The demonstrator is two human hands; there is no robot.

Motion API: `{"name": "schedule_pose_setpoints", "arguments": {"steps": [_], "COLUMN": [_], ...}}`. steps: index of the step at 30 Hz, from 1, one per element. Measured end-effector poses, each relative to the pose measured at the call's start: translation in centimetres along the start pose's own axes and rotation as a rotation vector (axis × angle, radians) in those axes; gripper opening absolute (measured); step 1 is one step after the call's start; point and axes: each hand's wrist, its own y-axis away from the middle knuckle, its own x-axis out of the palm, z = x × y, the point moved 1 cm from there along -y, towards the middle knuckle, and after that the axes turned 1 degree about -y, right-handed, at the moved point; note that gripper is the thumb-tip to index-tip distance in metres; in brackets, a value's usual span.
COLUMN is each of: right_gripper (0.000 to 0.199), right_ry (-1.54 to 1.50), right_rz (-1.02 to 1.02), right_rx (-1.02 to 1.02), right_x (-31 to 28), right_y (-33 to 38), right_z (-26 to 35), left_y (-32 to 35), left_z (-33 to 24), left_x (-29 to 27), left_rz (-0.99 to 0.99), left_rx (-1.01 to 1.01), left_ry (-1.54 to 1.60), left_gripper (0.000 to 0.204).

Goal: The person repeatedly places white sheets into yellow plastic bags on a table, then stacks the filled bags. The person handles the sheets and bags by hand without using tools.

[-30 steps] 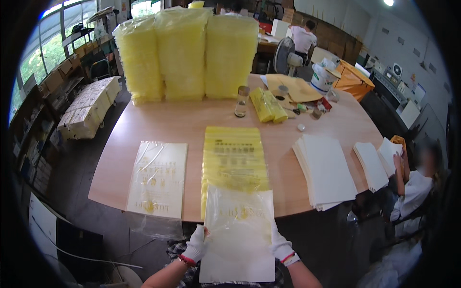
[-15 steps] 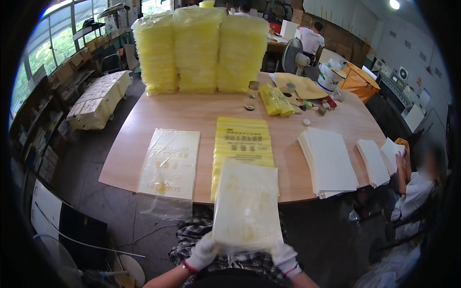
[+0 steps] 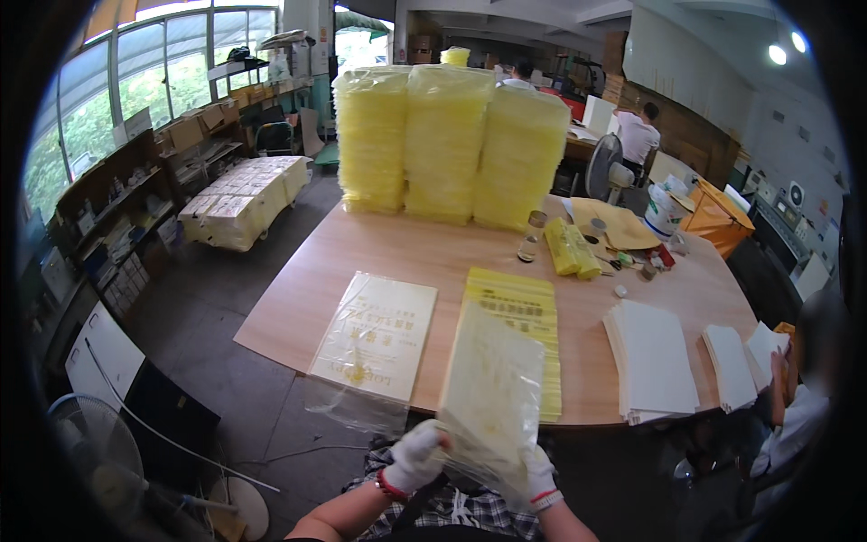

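Observation:
A clear plastic bag of off-white paper (image 3: 494, 379) with gold print is held between my hands at the table's near edge. It is tilted, its right side lower than its left. My left hand (image 3: 417, 455), in a white glove, is closed on the bag's near left corner. Also gloved, my right hand (image 3: 539, 476) grips the near right edge, its fingers partly behind the bag. Under the held pack's far end, a fanned stack of yellow printed bags (image 3: 517, 291) lies on the table. Left of it rests another bagged paper pack (image 3: 379, 330), its loose plastic end hanging over the table edge.
On the wooden table (image 3: 298, 298) stand tall yellow stacks (image 3: 447, 144) at the back. White paper stacks (image 3: 657, 361) lie right, beside a narrower stack (image 3: 730, 366). A jar (image 3: 530, 239) and yellow packets (image 3: 571, 249) sit behind. A co-worker (image 3: 795, 397) sits at the right.
The bagged pack in my hands has gone from nearly flat to tilted, its left side raised. My view has turned left, so the scene appears shifted right. Both hands still grip the bag.

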Motion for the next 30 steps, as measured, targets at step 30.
{"name": "schedule_pose_setpoints", "arguments": {"steps": [30], "right_gripper": [0.026], "right_ry": [0.487], "right_rz": [0.439], "right_rx": [0.305], "right_x": [11.3], "right_y": [-8.5], "right_z": [-12.5], "left_y": [15.7], "left_z": [19.7], "left_x": [-18.6], "left_rz": [-1.156], "left_rx": [-0.794], "left_ry": [-0.508], "left_gripper": [0.011]}}
